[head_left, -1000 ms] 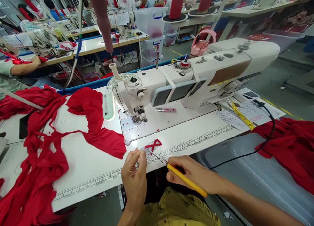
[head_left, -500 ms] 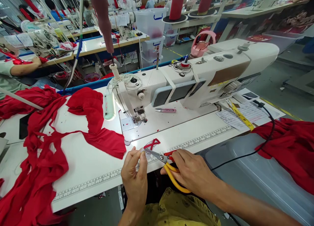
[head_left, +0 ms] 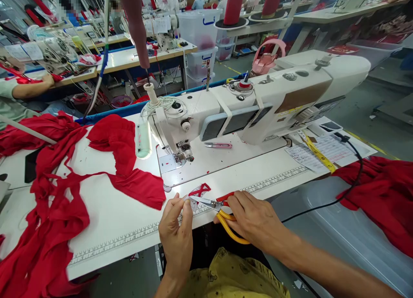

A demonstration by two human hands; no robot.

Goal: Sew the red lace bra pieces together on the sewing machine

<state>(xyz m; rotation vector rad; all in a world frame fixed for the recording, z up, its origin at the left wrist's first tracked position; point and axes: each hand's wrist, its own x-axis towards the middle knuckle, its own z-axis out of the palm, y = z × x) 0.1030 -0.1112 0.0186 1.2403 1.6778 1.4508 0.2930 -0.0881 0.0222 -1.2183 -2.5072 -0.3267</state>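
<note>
My left hand pinches the near end of a small clear piece with red trim, at the table's front edge. My right hand is wrapped round the yellow and red handles of the scissors. Their blades point left and their tips reach the piece beside my left fingertips. Behind both hands stands a white sewing machine. A pink thread snipper lies on its bed. Red fabric is spread on the white table to the left of my left hand.
A printed ruler strip runs along the table's front edge. Paper sheets and a yellow tape measure lie at the right, near a black cable. More red fabric rests over a clear plastic bin. Another person's arm shows at far left.
The scissor handles have turned slightly upward in my right hand, and the blades look closer together. My left hand has barely moved.
</note>
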